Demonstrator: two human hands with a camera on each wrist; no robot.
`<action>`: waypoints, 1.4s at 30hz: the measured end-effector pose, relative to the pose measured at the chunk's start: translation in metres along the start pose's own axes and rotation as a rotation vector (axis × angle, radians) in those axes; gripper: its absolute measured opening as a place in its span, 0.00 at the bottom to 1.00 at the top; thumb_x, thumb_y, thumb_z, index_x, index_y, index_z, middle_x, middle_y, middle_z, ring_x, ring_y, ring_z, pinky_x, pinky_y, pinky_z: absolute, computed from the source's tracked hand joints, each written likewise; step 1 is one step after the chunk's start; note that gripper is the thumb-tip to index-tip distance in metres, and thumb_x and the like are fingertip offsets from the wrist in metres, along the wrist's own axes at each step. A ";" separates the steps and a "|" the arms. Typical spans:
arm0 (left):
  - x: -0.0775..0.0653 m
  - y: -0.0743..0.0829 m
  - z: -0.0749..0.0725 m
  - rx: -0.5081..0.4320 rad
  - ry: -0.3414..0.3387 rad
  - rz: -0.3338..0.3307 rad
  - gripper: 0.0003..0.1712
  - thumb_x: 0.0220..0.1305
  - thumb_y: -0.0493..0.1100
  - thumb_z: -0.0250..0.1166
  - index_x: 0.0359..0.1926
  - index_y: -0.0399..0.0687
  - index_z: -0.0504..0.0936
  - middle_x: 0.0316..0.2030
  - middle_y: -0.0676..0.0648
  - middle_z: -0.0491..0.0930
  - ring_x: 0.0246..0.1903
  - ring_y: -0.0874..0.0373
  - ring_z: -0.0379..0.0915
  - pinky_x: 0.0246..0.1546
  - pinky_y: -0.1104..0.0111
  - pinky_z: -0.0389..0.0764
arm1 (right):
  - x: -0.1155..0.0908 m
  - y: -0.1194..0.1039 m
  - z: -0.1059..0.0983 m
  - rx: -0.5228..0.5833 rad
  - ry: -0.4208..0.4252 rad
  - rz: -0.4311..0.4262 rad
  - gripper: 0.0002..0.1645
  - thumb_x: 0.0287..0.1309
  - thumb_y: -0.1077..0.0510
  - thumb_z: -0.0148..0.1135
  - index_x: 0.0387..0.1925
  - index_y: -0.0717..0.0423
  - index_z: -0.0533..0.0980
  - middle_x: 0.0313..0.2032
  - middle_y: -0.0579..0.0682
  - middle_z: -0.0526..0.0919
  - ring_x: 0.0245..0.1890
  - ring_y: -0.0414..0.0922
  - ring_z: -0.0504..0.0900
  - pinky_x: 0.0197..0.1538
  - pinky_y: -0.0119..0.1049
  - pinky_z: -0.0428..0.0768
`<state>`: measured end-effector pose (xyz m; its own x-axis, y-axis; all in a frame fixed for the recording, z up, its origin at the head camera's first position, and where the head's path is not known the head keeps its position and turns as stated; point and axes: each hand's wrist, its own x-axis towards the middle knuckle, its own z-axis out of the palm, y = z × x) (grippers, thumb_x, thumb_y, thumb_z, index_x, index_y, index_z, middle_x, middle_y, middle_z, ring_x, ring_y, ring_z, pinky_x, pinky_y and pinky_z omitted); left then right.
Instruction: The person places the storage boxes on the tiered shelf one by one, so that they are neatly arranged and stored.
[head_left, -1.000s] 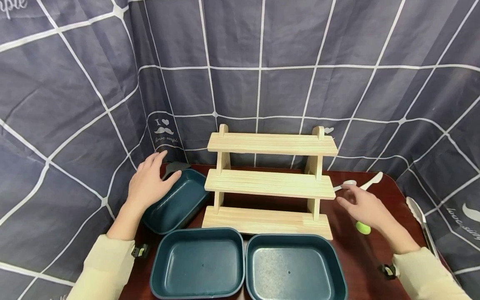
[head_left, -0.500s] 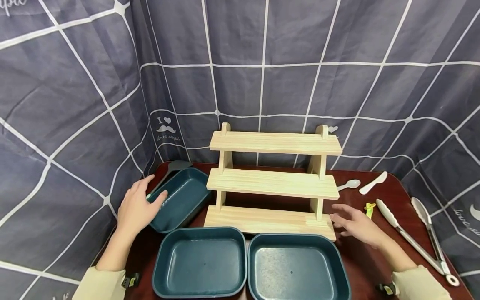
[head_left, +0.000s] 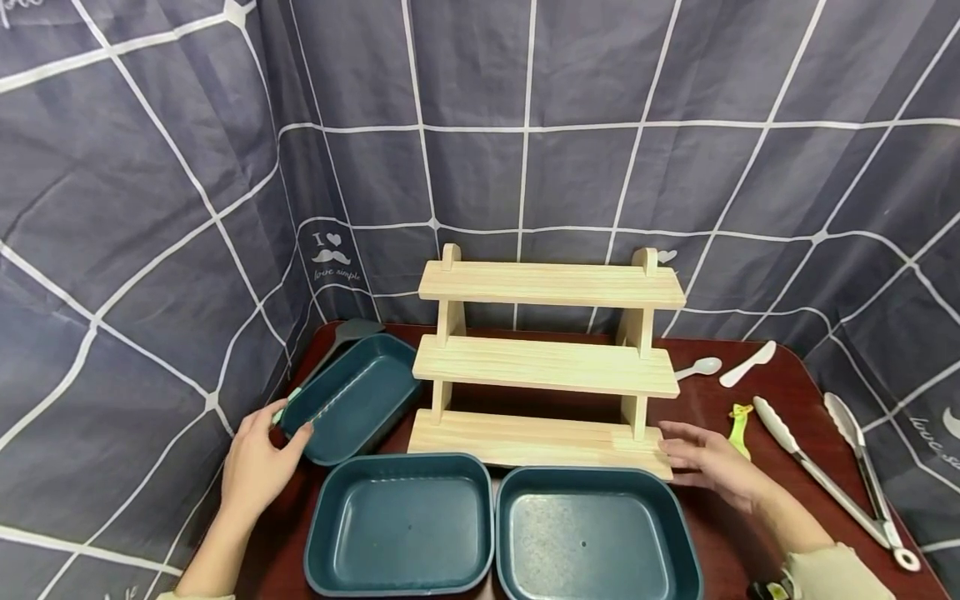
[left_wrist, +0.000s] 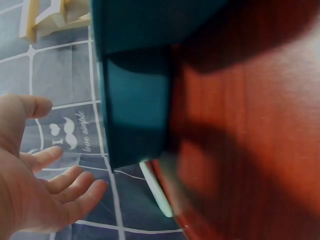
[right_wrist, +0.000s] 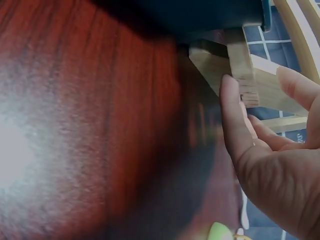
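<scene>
Near the outer end of the slanted dark-teal tray [head_left: 352, 404], my left hand [head_left: 253, 467] hovers with relaxed, spread fingers. The left wrist view shows a gap between those fingers and the tray wall [left_wrist: 135, 105]. Behind that tray lies a grey spatula [head_left: 356, 330], its pale green handle end close to my left fingertips. My right hand [head_left: 716, 467] is at the right end of the bottom shelf of a three-tier wooden stand [head_left: 543, 367]. In the right wrist view a fingertip appears to touch the board's end [right_wrist: 247, 92], with the thumb apart above.
Two more teal trays, a left one [head_left: 397, 533] and a right one [head_left: 588, 542], stand before the stand. At right lie a white spoon [head_left: 705, 367], a white knife [head_left: 748, 364], a yellow-green tool [head_left: 739, 429] and metal tongs [head_left: 832, 487]. Checked curtains enclose the table.
My left hand has moved down and toward the front left, away from over the slanted tray. My right hand has come down from near the spoon to the bottom shelf's right end.
</scene>
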<state>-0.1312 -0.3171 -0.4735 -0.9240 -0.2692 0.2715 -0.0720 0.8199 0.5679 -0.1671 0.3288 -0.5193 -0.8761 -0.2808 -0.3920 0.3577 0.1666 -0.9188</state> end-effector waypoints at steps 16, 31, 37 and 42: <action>-0.017 -0.012 0.016 -0.179 -0.106 -0.287 0.51 0.68 0.52 0.68 0.78 0.35 0.50 0.58 0.32 0.72 0.54 0.38 0.78 0.48 0.48 0.73 | 0.007 0.013 -0.001 0.033 -0.062 -0.008 0.45 0.75 0.58 0.60 0.75 0.79 0.46 0.52 0.53 0.83 0.50 0.44 0.85 0.53 0.44 0.85; -0.011 -0.030 0.031 -0.655 -0.412 -0.538 0.54 0.77 0.50 0.59 0.80 0.37 0.29 0.63 0.29 0.59 0.46 0.51 0.75 0.38 0.59 0.88 | 0.007 0.015 -0.001 0.045 -0.052 0.002 0.45 0.75 0.58 0.60 0.75 0.78 0.47 0.53 0.53 0.82 0.50 0.45 0.85 0.53 0.45 0.85; -0.003 -0.029 0.032 -0.725 -0.428 -0.594 0.53 0.77 0.49 0.58 0.81 0.40 0.29 0.62 0.32 0.62 0.47 0.51 0.74 0.41 0.58 0.88 | 0.007 0.015 -0.001 0.048 -0.052 0.001 0.45 0.75 0.58 0.60 0.75 0.79 0.47 0.52 0.53 0.82 0.50 0.45 0.85 0.53 0.45 0.85; 0.000 -0.027 0.034 -0.793 -0.412 -0.621 0.53 0.76 0.43 0.57 0.81 0.39 0.27 0.67 0.31 0.58 0.48 0.54 0.75 0.44 0.56 0.88 | 0.006 0.016 -0.001 0.044 -0.047 0.003 0.45 0.75 0.57 0.60 0.75 0.79 0.47 0.52 0.53 0.82 0.50 0.45 0.85 0.53 0.45 0.85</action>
<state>-0.1419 -0.3220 -0.5151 -0.8757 -0.2126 -0.4335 -0.4436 -0.0002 0.8962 -0.1672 0.3302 -0.5361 -0.8591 -0.3251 -0.3953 0.3750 0.1260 -0.9184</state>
